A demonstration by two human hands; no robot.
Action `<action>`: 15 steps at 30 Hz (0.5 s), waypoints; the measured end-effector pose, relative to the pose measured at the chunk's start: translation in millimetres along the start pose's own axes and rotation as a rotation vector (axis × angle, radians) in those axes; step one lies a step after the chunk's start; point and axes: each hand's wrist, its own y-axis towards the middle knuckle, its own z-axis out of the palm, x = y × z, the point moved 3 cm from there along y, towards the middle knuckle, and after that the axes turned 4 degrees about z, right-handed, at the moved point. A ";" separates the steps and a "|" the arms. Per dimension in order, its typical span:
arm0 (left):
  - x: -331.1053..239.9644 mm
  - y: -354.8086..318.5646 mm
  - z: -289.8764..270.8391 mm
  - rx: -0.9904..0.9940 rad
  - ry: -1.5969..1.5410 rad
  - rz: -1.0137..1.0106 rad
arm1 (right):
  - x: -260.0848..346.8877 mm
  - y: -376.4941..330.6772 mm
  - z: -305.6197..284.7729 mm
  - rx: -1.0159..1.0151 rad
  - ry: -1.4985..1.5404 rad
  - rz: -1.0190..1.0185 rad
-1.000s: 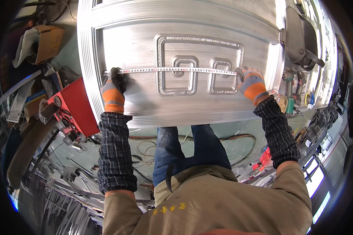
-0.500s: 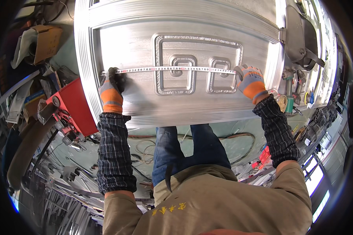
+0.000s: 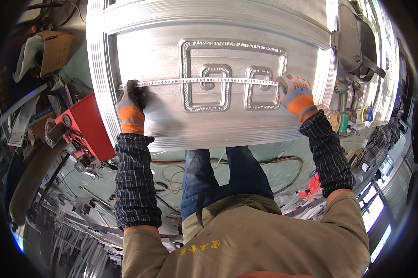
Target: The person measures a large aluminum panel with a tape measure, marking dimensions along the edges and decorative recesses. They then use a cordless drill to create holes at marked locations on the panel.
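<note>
A white tape measure (image 3: 172, 82) is stretched across a silver metal door panel (image 3: 153, 51) with raised angular ridges. My left hand (image 3: 131, 109), in an orange and grey glove with dark fingertips, is closed on the tape by the panel's left frame. Toward the right side, my right hand (image 3: 297, 96), gloved alike, has its fingers curled round the tape's other end. The tape's case is not visible there; the hand hides it. Between my hands the tape runs nearly straight over the ridges.
Left of the panel stands a red box (image 3: 91, 127) with tools around it, and an open cardboard box (image 3: 56, 52) lies beyond. A dark bag (image 3: 357, 39) and a green power tool (image 3: 343, 118) rest on the right. Hoses (image 3: 283, 160) lie on the floor near my legs.
Both hands keep their hold on the stretched tape. The panel and tape appear shifted very slightly left in view; otherwise little differs.
</note>
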 end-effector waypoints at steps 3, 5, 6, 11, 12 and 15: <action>-0.9 -1.1 0.0 0.001 -0.002 0.007 | -2.0 3.0 3.3 0.021 0.022 0.011; -1.4 -1.5 -0.3 0.003 0.006 0.017 | 0.8 0.6 -0.8 0.022 -0.003 0.033; -0.9 -0.9 -0.8 0.007 0.013 0.024 | 1.6 -0.3 -2.2 0.022 -0.015 0.045; 1.6 2.0 -0.3 -0.016 -0.023 0.014 | -1.9 4.1 4.1 0.063 -0.009 0.048; 1.4 1.3 1.1 -0.029 -0.050 0.022 | -2.3 4.5 4.8 0.072 -0.002 0.042; -2.5 -3.5 4.4 -0.048 -0.067 0.042 | -1.9 3.3 3.4 0.069 -0.001 0.042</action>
